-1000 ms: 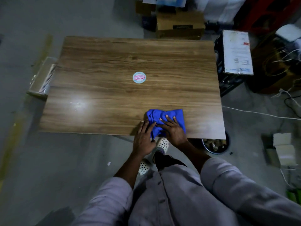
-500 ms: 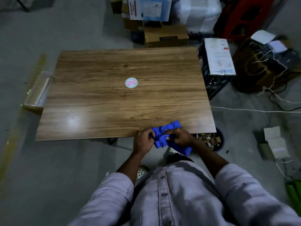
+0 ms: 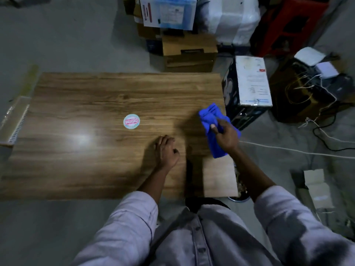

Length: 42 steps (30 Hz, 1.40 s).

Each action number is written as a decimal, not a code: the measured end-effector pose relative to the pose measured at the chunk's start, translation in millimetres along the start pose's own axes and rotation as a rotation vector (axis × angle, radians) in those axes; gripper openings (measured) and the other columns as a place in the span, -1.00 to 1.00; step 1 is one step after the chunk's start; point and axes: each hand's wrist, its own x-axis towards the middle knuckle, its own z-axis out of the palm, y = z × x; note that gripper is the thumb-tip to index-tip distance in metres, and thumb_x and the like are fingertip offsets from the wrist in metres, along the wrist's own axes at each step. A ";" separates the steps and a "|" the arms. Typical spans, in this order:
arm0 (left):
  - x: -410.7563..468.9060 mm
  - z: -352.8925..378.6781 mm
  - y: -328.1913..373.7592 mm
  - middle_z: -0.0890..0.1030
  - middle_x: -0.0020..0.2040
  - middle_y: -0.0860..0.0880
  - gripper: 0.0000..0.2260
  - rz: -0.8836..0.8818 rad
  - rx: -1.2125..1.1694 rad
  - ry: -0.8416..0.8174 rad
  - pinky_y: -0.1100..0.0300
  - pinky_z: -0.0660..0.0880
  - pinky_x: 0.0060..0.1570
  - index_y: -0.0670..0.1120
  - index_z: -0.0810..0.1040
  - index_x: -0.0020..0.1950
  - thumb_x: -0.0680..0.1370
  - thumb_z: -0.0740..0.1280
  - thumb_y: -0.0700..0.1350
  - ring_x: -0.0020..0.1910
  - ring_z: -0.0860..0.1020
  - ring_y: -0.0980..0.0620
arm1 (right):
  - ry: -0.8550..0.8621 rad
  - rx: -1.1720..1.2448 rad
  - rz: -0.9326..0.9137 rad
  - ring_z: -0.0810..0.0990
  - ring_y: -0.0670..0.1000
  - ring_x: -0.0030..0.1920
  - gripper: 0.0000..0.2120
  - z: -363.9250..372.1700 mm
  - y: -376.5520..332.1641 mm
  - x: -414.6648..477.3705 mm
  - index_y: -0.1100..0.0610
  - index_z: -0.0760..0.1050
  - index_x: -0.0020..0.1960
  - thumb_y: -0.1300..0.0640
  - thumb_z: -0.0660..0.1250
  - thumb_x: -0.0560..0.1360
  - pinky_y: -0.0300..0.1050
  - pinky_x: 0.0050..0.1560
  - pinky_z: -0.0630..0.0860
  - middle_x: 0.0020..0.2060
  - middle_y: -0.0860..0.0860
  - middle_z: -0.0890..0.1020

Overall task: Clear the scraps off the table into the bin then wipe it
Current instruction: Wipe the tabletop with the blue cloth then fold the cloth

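A wooden table [image 3: 80, 162] fills the middle of the view, with a round pink and white sticker [image 3: 131, 121] on its top. My right hand [image 3: 226, 136] grips a bunched blue cloth [image 3: 210, 117] above the table's right edge; the cloth hangs down past my wrist. My left hand [image 3: 166, 151] rests on the tabletop near the front, its fingers loosely curled and holding nothing. The bin [image 3: 239, 195] shows only as a sliver of rim under the table's front right corner.
A dark box with a white label [image 3: 249, 83] stands tight against the table's right side. Cardboard boxes [image 3: 189, 50] are stacked behind the table. Cables [image 3: 288, 150] and a small carton [image 3: 317, 187] lie on the floor at the right. A clear tray [image 3: 13, 120] sits at the left edge.
Both hands were bunching the cloth at the table's front edge. Now my right hand alone has carried it up to the right edge, and my left hand has let go and rests on the tabletop.
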 end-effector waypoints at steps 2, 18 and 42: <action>32.8 11.1 -1.9 0.60 0.32 -0.09 -0.57 -0.043 0.031 -0.021 -0.05 0.30 0.47 -0.04 0.65 0.22 0.37 0.31 -0.04 0.42 0.45 -0.15 | -0.203 -0.255 0.024 0.18 0.23 0.62 -0.28 24.6 12.9 26.9 -0.07 0.34 0.60 -0.38 0.24 0.53 0.28 0.55 0.19 0.62 0.10 0.28; 69.9 7.7 5.3 0.43 0.52 0.04 -0.42 -0.235 -0.079 -0.016 0.10 -0.06 0.53 0.03 0.57 0.40 0.39 0.59 -0.06 0.58 0.25 -0.02 | -0.382 -0.566 -0.330 -0.13 0.32 0.66 -0.48 71.6 -37.4 277.5 -0.22 0.17 0.64 -0.10 0.15 0.70 0.47 0.54 -0.11 0.69 0.00 0.03; -108.3 -23.2 -33.2 0.72 0.01 -0.14 -0.75 -0.313 -0.298 -0.056 0.17 0.51 0.12 -0.05 0.66 -0.20 0.36 0.33 -0.38 0.25 0.60 -0.09 | -0.382 -0.257 -0.629 0.35 0.28 0.53 -0.48 110.5 39.6 -99.3 0.07 0.63 0.35 0.25 0.18 0.44 0.14 0.57 0.08 0.43 0.08 0.55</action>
